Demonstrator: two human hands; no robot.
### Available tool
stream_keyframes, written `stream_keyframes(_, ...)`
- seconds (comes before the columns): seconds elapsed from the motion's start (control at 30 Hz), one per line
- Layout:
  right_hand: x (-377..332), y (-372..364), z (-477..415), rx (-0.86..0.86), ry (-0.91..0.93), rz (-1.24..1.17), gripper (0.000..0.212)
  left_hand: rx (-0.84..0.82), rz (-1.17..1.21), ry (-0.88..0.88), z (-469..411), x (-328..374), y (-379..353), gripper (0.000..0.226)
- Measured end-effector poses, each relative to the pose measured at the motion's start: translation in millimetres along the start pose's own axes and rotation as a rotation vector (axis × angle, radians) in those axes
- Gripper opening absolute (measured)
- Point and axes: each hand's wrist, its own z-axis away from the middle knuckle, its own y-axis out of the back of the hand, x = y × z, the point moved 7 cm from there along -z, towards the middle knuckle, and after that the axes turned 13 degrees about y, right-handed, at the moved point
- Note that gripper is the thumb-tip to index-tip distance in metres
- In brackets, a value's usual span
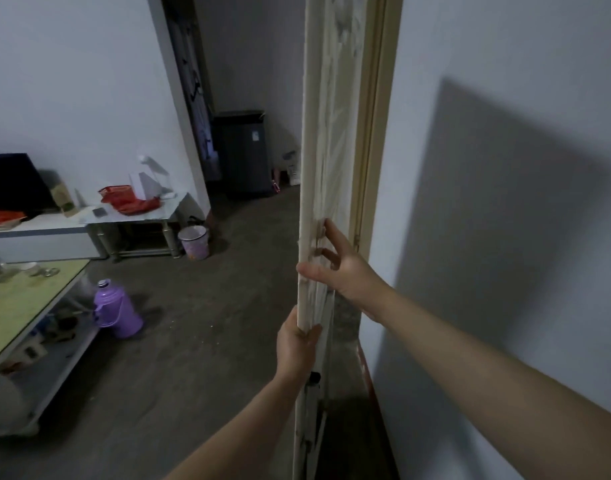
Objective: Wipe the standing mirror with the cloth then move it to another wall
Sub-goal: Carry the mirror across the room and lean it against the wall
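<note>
The mirror (pixel 326 150) stands upright and edge-on, just beside the door frame (pixel 373 133) where the right wall (pixel 504 202) ends. The left hand (pixel 297 348) grips its near edge low down, fingers curled round the pale wood. Higher up, the right hand (pixel 345 268) clamps the frame, thumb across the near edge and fingers spread on its side. A purple flask (pixel 115 311) sits on the floor, well apart, by a low table (pixel 27 306).
</note>
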Motion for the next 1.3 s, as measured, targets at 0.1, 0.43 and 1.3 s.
stream_keyframes(0.1,-13.5,6.5,6.6,0.103,0.038,0.141,0.105,-0.011,-0.017,-0.016,5.2,3.2,-14.9,0.041)
stream_keyframes(0.43,-23.7,44.5,39.9,0.327,0.019,0.367,0.030,-0.114,0.009,-0.049,24.2,17.4,-72.6,0.054)
stream_keyframes(1.3,-6.2,147.4,106.7,0.526,-0.126,0.370,0.028,-0.373,-0.397,-0.215,41.1,41.5,-169.9,0.076)
